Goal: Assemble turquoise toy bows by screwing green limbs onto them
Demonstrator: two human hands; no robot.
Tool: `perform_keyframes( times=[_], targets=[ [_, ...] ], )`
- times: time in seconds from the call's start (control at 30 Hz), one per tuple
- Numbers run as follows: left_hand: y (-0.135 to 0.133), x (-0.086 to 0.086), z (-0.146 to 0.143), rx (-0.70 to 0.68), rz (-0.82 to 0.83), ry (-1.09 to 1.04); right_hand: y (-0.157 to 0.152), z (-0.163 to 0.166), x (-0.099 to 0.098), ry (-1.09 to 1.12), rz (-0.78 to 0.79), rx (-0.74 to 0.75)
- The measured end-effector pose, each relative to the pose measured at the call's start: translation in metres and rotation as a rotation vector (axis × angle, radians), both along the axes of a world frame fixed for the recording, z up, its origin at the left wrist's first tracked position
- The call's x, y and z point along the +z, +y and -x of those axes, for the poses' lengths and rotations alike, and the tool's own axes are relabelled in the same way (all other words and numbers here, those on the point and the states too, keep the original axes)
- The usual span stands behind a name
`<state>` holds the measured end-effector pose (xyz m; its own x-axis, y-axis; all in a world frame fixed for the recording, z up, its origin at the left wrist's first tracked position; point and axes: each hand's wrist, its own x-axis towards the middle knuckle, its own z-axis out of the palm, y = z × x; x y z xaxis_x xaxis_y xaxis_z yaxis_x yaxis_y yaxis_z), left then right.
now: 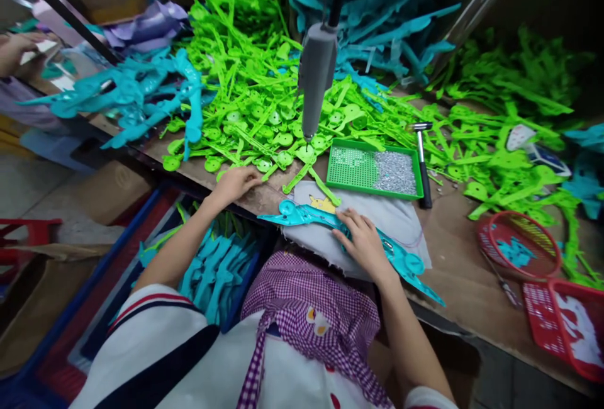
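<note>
A teal bow-shaped plastic part (309,214) lies along the front edge of the table, partly on a pale cloth (401,223). My right hand (362,242) is on its middle, with fingers over the far side and thumb toward the near side, covering that stretch. To the left, my left hand (237,184) reaches to the table edge beside the green plastic parts (283,138); its fingers are stretched out, and nothing shows in them. Above the green parts hangs a grey power screwdriver (317,75), its bit pointing down.
A green tray (375,192) holds small silvery pieces, with a hammer (423,167) beside it. Red baskets (481,233) stand at right. Teal parts (141,94) are heaped at left; more fill a blue crate (141,239) below. Another person's hand (16,53) shows at far left.
</note>
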<state>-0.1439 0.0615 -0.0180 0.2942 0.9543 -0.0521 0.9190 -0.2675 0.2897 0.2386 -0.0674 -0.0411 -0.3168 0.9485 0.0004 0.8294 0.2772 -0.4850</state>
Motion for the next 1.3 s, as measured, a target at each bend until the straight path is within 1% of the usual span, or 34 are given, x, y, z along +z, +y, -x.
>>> perform_keyframes(
  times=[0.07,0.1,0.17,0.23,0.3,0.33,0.37,0.43,0.5,0.53,0.57,0.63,0.7,0.77,0.83,0.87,0.9,0.97,1.03,1.07,1.17,1.23,1.27,1.3],
  targets=[
    [-0.008,0.014,-0.004,0.054,-0.061,0.055,0.000,0.000,0.000,-0.018,-0.001,0.003],
    [-0.013,0.023,-0.012,0.053,-0.106,0.047,0.001,0.001,0.000,-0.025,-0.001,0.003],
    [-0.018,0.038,-0.037,0.004,-0.181,-0.051,0.001,0.003,0.003,-0.038,-0.004,0.005],
    [-0.014,0.042,-0.071,-0.055,-0.181,-0.181,0.001,0.005,0.004,-0.057,-0.007,0.002],
    [-0.002,0.034,-0.105,-0.088,-0.134,-0.172,0.002,0.005,0.005,-0.081,-0.008,-0.005],
    [0.006,0.027,-0.118,-0.075,-0.097,-0.144,0.002,0.005,0.005,-0.092,-0.006,-0.006],
    [0.015,0.019,-0.128,-0.051,-0.063,-0.135,0.002,0.005,0.005,-0.098,-0.003,-0.005],
    [0.028,0.006,-0.139,-0.012,-0.017,-0.175,0.000,0.003,0.007,-0.097,0.002,0.007],
    [0.033,0.000,-0.137,0.009,-0.012,-0.269,-0.005,0.003,0.016,-0.079,-0.027,0.008],
    [0.033,0.001,-0.131,0.018,-0.024,-0.319,-0.009,0.005,0.024,-0.061,-0.063,0.002],
    [0.031,0.004,-0.124,0.029,-0.042,-0.365,-0.013,0.008,0.033,-0.032,-0.114,-0.004],
    [0.020,0.015,-0.105,0.058,-0.081,-0.429,-0.020,0.018,0.054,0.062,-0.233,-0.008],
    [0.003,0.029,-0.082,0.058,-0.099,-0.433,-0.021,0.031,0.072,0.168,-0.358,0.048],
    [-0.022,0.044,-0.058,-0.005,-0.085,-0.365,-0.016,0.041,0.079,0.200,-0.491,0.122],
    [-0.051,0.055,-0.037,-0.131,-0.046,-0.295,-0.009,0.045,0.075,0.138,-0.578,0.159],
    [-0.066,0.060,-0.029,-0.219,-0.005,-0.289,-0.006,0.043,0.070,0.095,-0.586,0.165],
    [-0.078,0.064,-0.023,-0.314,0.041,-0.302,-0.005,0.041,0.066,0.062,-0.564,0.186],
    [-0.097,0.069,-0.016,-0.472,0.120,-0.350,-0.007,0.033,0.058,0.057,-0.470,0.286],
    [-0.104,0.072,-0.016,-0.566,0.164,-0.398,-0.014,0.025,0.057,0.101,-0.356,0.388],
    [-0.103,0.072,-0.018,-0.600,0.183,-0.420,-0.018,0.021,0.059,0.130,-0.302,0.412],
    [-0.087,0.070,-0.026,-0.726,0.280,-0.501,-0.028,0.011,0.069,0.255,-0.143,0.412],
    [-0.069,0.063,-0.030,-0.782,0.329,-0.583,-0.034,0.004,0.074,0.387,-0.024,0.417],
    [-0.058,0.057,-0.031,-0.754,0.308,-0.620,-0.038,-0.001,0.075,0.456,0.029,0.403],
    [-0.048,0.049,-0.033,-0.686,0.251,-0.633,-0.042,-0.005,0.075,0.516,0.068,0.366]
  ],
)
